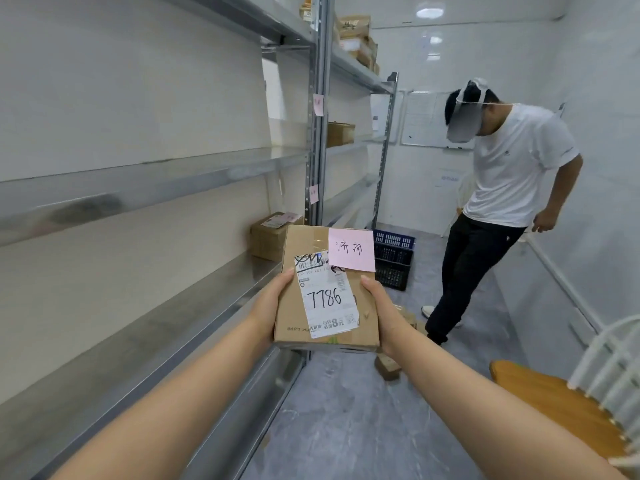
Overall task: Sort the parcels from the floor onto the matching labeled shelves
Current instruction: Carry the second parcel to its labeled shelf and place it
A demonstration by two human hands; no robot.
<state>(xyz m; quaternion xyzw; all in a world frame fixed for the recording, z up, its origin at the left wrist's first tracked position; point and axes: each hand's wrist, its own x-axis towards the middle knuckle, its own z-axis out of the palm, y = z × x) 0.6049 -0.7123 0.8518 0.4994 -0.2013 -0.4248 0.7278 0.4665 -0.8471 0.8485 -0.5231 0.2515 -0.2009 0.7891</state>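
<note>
I hold a brown cardboard parcel [360, 306] in front of me with both hands, above the aisle floor. My left hand [272, 303] grips its left side and my right hand [379, 310] its right side. A white shipping label reading 7786 [327, 299] and a pink sticky note with handwritten characters [351, 250] lie on its top. Metal shelves [194, 299] run along my left, with small pink labels [318, 105] on the upright post. Another parcel [272, 237] sits on the lower shelf just beyond mine.
A person in a white T-shirt [512, 174] stands at the right of the aisle. A dark blue crate [393, 259] sits on the floor ahead. Small parcels [388, 368] lie on the floor below my hands. A wooden chair [554, 407] stands at the lower right. More boxes [356, 36] fill upper shelves.
</note>
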